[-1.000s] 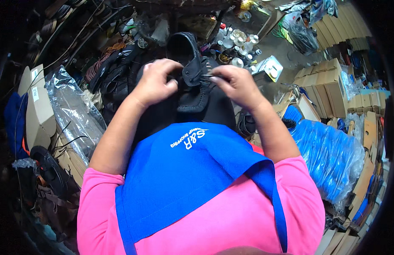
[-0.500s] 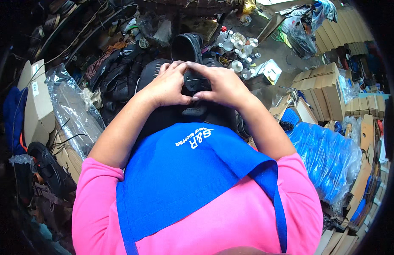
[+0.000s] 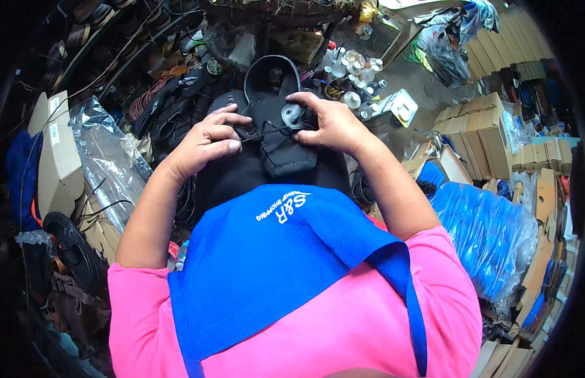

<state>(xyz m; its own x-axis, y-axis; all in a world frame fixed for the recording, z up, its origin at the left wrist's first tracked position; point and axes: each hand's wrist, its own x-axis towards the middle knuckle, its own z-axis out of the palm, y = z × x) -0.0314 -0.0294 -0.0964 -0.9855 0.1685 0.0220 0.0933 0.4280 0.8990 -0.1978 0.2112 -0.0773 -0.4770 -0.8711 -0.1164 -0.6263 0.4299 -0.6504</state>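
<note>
I hold a black shoe upper point(image 3: 281, 135) in front of me, its open collar pointing away. My left hand point(image 3: 207, 140) pinches a thin black lace point(image 3: 262, 133) that runs across the upper toward my right hand. My right hand point(image 3: 329, 123) grips the upper's right side, thumb beside a grey eyelet patch point(image 3: 292, 116). A blue apron point(image 3: 277, 264) over a pink shirt fills the lower part of the view and hides my lap.
Small white bottles and cups point(image 3: 355, 69) stand beyond the shoe. Stacked cardboard boxes point(image 3: 475, 120) and blue plastic-wrapped bundles point(image 3: 488, 233) lie to the right. A white box point(image 3: 56, 151), a clear plastic bag point(image 3: 110, 157) and black shoes point(image 3: 69, 246) lie to the left.
My hands have spread apart from a tight clasp over the upper. The left hand has drawn the lace out to the left, and the upper's front face now shows.
</note>
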